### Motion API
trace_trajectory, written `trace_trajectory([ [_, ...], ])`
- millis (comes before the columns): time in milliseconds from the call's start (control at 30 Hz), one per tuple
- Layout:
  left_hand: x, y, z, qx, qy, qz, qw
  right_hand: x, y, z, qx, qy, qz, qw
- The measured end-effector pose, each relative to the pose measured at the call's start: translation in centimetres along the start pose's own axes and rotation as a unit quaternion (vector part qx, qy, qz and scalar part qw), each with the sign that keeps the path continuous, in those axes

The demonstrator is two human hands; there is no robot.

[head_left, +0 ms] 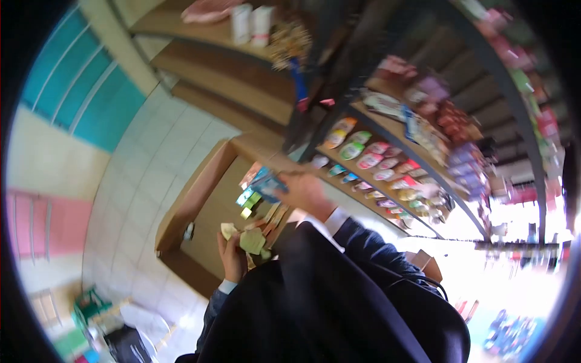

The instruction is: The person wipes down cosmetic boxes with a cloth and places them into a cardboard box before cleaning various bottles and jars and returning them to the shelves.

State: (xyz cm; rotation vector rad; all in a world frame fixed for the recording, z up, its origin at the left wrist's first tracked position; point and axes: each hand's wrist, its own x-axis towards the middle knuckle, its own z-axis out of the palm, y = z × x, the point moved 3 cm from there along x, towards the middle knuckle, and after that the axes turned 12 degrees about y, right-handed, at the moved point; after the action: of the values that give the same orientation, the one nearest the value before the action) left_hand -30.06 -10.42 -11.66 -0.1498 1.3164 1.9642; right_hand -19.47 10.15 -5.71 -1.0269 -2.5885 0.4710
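A large open cardboard box (192, 195) lies before me, with several small packs inside. My right hand (305, 192) is over the box's upper right side, its fingers closed around a blue packet (266, 183); motion blurs both. Low in the box, my left hand (232, 255) is closed on a pale yellow-green piece (252, 241) whose kind I cannot make out. Small green boxes (253, 198) lie beneath the blue packet. Orange-brown strips or bars (275, 218) sit between the two hands. A small dark and white item (189, 231) rests near the box's left wall.
A shelf rack (417, 139) with colourful packaged goods rises at the right. Brown shelves (224, 66) at the top carry white containers (251, 25) and a straw-coloured bundle (290, 43). White floor tiles (139, 181) extend on the left. A green stool (91, 302) stands at lower left.
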Motion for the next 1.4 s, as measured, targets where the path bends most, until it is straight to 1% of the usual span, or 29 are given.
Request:
trace_trajectory([
  [67,-1.7,0.5,3.6,-0.008,-0.109,0.024,0.994,-3.2,-1.9,-1.8,0.037,-0.035,0.08,0.996],
  [100,-2.6,0.5,5.3,0.069,-0.121,0.072,0.988,-5.2,-1.7,0.6,0.033,0.053,0.008,0.998],
  [133,-3.4,0.5,6.8,0.143,-0.131,0.125,0.973,-6.5,-3.3,-1.8,0.176,0.093,0.062,0.978],
  [167,-3.9,0.2,8.0,0.134,-0.172,0.126,0.968,-7.6,-3.5,-2.0,0.223,0.104,0.107,0.964],
  [233,-4.4,0.0,9.5,0.297,-0.115,0.281,0.905,-9.4,-3.2,-3.9,0.28,0.118,0.161,0.939],
  [267,-4.8,-0.4,10.6,0.29,-0.142,0.286,0.902,-10.2,-3.6,-5.5,0.294,0.118,0.176,0.932],
  [333,-7.1,-0.4,12.7,0.277,-0.216,0.571,0.742,-11.6,-3.1,-7.9,0.299,0.18,0.166,0.922],
  [400,-8.4,-1.0,14.6,0.257,-0.238,0.557,0.753,-12.8,-2.6,-10.8,0.267,0.251,0.125,0.922],
  [433,-8.9,-1.3,15.4,0.244,-0.25,0.554,0.755,-13.6,-2.4,-12.2,0.263,0.211,0.143,0.931],
  [533,-10.6,-3.1,17.1,0.222,-0.278,0.539,0.764,-16.4,-1.3,-15.7,0.259,0.247,0.108,0.928],
  [600,-12.5,-3.8,18.3,0.204,-0.253,0.551,0.769,-18.8,-0.1,-17.0,0.242,0.256,0.102,0.93],
  [633,-12.7,-5.0,18.4,0.202,-0.243,0.492,0.812,-20.1,0.5,-17.6,0.229,0.253,0.095,0.935],
  [667,-13.2,-5.5,19.2,0.199,-0.251,0.492,0.809,-21.6,1.3,-18.7,0.226,0.26,0.098,0.934],
  [733,-13.1,-6.6,20.3,0.181,-0.216,0.335,0.899,-25.2,2.4,-21.4,0.204,0.268,0.074,0.939],
  [767,-13.9,-7.0,20.9,0.179,-0.212,0.349,0.895,-27.1,3.3,-22.6,0.224,0.26,0.117,0.932],
  [800,-14.3,-8.2,21.3,0.066,-0.224,0.212,0.949,-28.9,4.2,-23.6,0.416,0.194,0.174,0.871],
  [867,-16.8,-10.8,21.8,0.066,-0.194,0.047,0.978,-31.7,5.8,-25.0,0.451,0.183,0.168,0.857],
  [900,-17.6,-12.2,21.8,0.169,-0.306,0.085,0.933,-32.4,6.9,-25.3,0.417,0.214,0.102,0.877],
  [933,-18.9,-15.1,21.6,0.12,-0.352,-0.091,0.924,-33.5,8.4,-24.8,0.47,0.123,0.175,0.856],
  [967,-22.7,-15.7,21.7,0.131,-0.392,-0.247,0.877,-34.5,9.7,-24.5,0.437,0.135,0.179,0.871],
  [1000,-27.8,-14.8,22.3,0.111,-0.409,-0.265,0.866,-35.3,11.4,-24.1,0.402,0.149,0.181,0.885],
  [1033,-29.2,-15.7,22.2,0.116,-0.412,-0.282,0.859,-36.1,13.0,-23.9,0.351,0.184,0.13,0.909],
  [1067,-31.4,-15.3,22.5,0.104,-0.458,-0.307,0.827,-37.1,13.2,-24.9,0.299,0.219,0.082,0.925],
  [1100,-32.8,-15.4,22.8,0.087,-0.48,-0.335,0.806,-38.5,14.0,-25.3,0.333,0.174,0.168,0.911],
  [1133,-33.9,-15.6,23.0,0.072,-0.502,-0.363,0.782,-39.2,14.6,-25.5,0.337,0.167,0.166,0.912],
  [1200,-34.5,-16.7,22.5,0.088,-0.491,-0.37,0.784,-40.7,15.1,-25.5,0.282,0.204,0.116,0.93],
  [1267,-35.0,-17.4,22.3,0.106,-0.487,-0.379,0.78,-41.7,15.5,-26.0,0.275,0.204,0.127,0.931],
  [1333,-35.5,-17.4,22.4,0.118,-0.505,-0.352,0.779,-42.4,15.8,-26.4,0.286,0.204,0.154,0.924],
  [1400,-36.1,-17.2,21.9,0.112,-0.506,-0.372,0.77,-43.1,16.3,-26.6,0.293,0.213,0.17,0.917],
])
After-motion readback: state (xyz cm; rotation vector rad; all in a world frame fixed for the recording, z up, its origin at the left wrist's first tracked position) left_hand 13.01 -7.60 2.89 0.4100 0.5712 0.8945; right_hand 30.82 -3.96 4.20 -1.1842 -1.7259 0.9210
